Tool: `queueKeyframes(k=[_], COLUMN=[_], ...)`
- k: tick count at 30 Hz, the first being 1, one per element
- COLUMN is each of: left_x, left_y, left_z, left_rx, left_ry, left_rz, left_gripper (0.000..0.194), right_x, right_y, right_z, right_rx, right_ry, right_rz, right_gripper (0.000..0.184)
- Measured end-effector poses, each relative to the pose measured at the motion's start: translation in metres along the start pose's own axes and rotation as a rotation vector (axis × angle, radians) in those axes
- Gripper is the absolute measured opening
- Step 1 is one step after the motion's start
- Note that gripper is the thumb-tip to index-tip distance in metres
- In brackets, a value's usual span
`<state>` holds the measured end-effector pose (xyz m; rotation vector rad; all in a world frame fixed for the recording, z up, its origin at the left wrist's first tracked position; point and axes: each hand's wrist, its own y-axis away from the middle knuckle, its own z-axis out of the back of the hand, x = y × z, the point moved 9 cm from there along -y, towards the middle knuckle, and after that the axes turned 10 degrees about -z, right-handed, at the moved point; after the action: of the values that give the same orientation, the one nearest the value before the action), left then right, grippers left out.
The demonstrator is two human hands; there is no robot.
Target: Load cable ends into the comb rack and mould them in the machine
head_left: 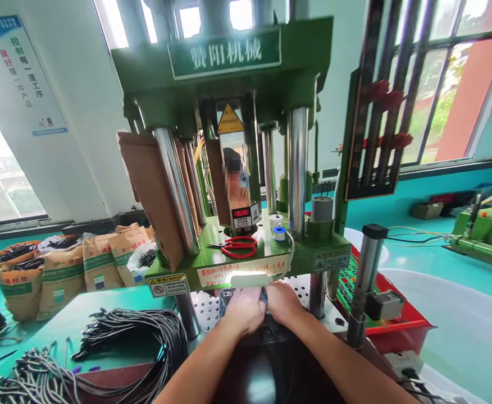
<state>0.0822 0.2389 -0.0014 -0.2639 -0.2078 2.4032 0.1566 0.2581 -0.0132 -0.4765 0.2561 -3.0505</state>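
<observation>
Both hands are close together at the front of a green press (221, 73), just under a bright white lamp bar (250, 280). My left hand (246, 307) is closed, its fingers curled over a dark block (226, 300) at the perforated metal bed (207, 308). Beside it, almost touching, my right hand (283, 303) is bent with its fingertips tucked in toward the same spot. Thin black cables (270, 336) hang down below and between the hands. What the fingertips hold is hidden by the hands and lamp.
Red-handled scissors (240, 247) and a blue-and-white tape roll (278, 233) lie on the press plate. Bundled grey-black cables (162, 331) cover the left table. A red tray (410, 331) and metal post (366, 280) stand right. Sacks (63, 280) line the left wall.
</observation>
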Motion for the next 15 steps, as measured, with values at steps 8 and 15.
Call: queueKeyframes(k=[8, 15], left_x=[0.016, 0.025], left_y=[0.034, 0.04], left_z=[0.012, 0.0], left_rx=[-0.039, -0.041], left_ry=[-0.098, -0.132], left_rz=[0.158, 0.227], left_gripper=[0.056, 0.054], right_x=[0.009, 0.023], right_y=[0.024, 0.031], right_z=[0.021, 0.002], right_rx=[-0.157, -0.136], right_ry=[-0.028, -0.074], right_rz=[0.063, 0.131], right_gripper=[0.04, 0.045])
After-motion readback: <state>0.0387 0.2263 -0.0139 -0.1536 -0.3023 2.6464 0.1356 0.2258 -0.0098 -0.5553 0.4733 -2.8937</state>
